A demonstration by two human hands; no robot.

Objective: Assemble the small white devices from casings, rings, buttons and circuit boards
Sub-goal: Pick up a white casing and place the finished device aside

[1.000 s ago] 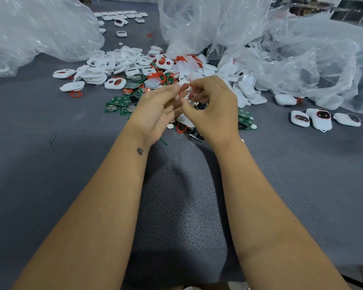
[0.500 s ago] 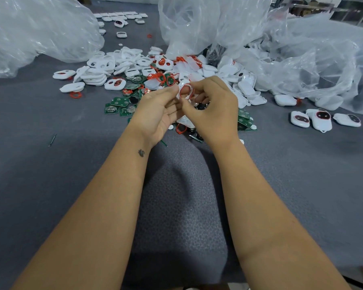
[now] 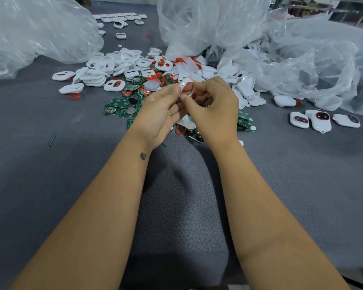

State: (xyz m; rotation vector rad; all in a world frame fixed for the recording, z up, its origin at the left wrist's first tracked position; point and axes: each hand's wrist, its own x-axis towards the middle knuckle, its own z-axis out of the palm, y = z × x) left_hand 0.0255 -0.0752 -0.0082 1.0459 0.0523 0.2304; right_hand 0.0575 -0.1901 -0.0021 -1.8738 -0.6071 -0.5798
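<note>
White casing (image 3: 186, 87) with red ring (image 3: 188, 88), pinched by both hands.

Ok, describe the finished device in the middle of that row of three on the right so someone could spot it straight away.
Start at the crumpled clear plastic bag on the right of the grey table. Just in front of it lie three white devices in a row. The middle device is the biggest-looking, with a dark, red-ringed window.

Grey table mat (image 3: 50, 185), crumpled clear plastic bags (image 3: 302, 59) at the back
</note>
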